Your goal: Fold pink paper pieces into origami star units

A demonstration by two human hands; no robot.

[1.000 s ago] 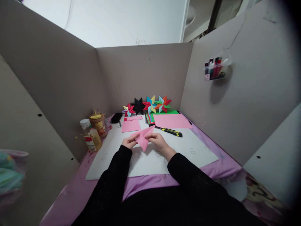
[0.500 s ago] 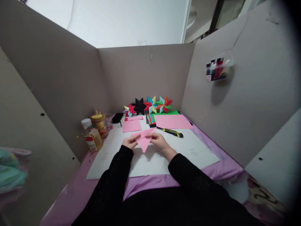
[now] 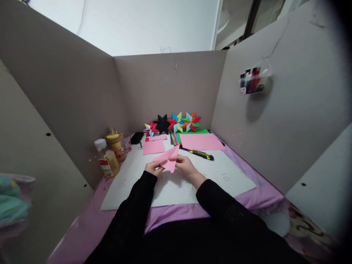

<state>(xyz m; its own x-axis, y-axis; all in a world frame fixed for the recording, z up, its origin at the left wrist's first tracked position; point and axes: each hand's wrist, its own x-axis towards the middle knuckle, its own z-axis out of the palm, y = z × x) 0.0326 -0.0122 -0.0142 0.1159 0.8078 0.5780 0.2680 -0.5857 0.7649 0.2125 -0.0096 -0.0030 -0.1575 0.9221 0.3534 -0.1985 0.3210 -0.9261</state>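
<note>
Both hands hold a folded piece of pink paper (image 3: 169,160) with pointed corners, raised a little above the white board. My left hand (image 3: 154,168) pinches its left side between thumb and fingers. On the other side, my right hand (image 3: 186,166) grips the edge in the same way, the two thumbs close to the paper's middle. Just behind the hands lie a flat pink sheet (image 3: 153,147) and a yellow and black utility knife (image 3: 202,154). The fingertips under the paper are hidden.
Several folded paper stars (image 3: 162,124) lean along the back wall. A larger pink sheet (image 3: 202,141) rests over coloured papers. On the left stand a glue bottle (image 3: 108,161) and a jar (image 3: 115,145), near a black phone (image 3: 136,138) and small scissors (image 3: 140,145).
The pink paper has been turned in my hands: its right point now aims more upward and its lower point has swung right and up. Both hands still hold it.
</note>
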